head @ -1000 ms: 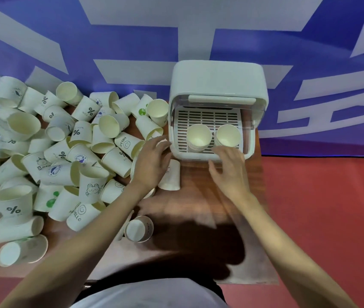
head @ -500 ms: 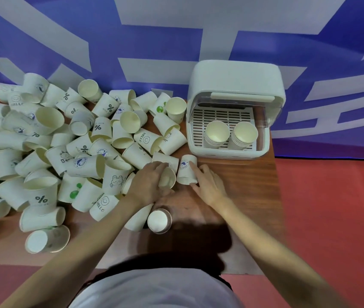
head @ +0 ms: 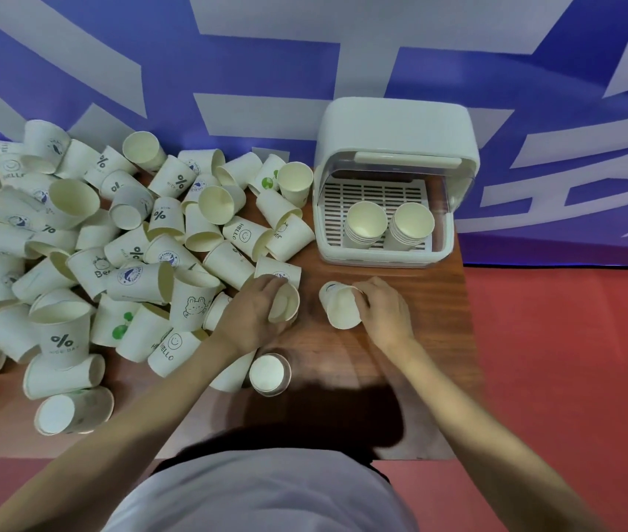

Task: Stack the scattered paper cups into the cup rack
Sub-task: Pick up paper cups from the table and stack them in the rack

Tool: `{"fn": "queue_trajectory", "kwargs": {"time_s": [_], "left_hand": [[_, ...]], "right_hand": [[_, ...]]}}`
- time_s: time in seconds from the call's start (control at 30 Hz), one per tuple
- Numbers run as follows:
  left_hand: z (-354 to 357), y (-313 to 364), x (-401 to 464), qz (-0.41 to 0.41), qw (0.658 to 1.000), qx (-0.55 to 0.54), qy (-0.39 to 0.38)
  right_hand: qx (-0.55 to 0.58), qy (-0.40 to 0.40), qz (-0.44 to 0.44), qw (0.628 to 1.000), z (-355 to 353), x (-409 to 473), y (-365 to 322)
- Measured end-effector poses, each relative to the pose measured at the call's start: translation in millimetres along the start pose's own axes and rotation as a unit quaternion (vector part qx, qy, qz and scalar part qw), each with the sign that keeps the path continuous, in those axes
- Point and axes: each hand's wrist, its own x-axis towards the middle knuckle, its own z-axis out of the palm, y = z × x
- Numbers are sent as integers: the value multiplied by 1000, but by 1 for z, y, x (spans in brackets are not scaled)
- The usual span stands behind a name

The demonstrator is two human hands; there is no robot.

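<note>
A heap of loose cups [head: 74, 255] is spread over the wooden table [head: 412, 378] from nine to eleven o'clock. One cup [head: 285, 303] is gripped by the curled fingers of the left hand [head: 253, 314]. Another cup [head: 341, 309], lying tilted, is clasped by the right hand [head: 385, 311]. At one o'clock, the open rack [head: 393, 178] is seen holding two nested stacks [head: 366, 224] side by side.

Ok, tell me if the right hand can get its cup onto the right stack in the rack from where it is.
Probably yes. The right hand holds a cup on bare table just in front of the rack, whose front is open. The right stack stands near that opening with nothing between.
</note>
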Motion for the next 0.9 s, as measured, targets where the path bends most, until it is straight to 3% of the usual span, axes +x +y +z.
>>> {"fn": "queue_trajectory", "kwargs": {"time_s": [0.17,0.33,0.47,0.6,0.9], "left_hand": [[-15,16,3,45,998,-29,28],[-39,56,43,122,988,-49,82],[-48,87,88,143,979,-67,132],[-47,106,117,144,977,-66,142],[-27,100,141,153,986,16,70]], "right_hand": [[43,128,0,991,-38,-6,17],[125,293,33,948,-86,16,23],[163,353,73,919,-108,44,34],[165,361,119,910,-110,62,47],[130,287,131,940,-91,78,69]]}}
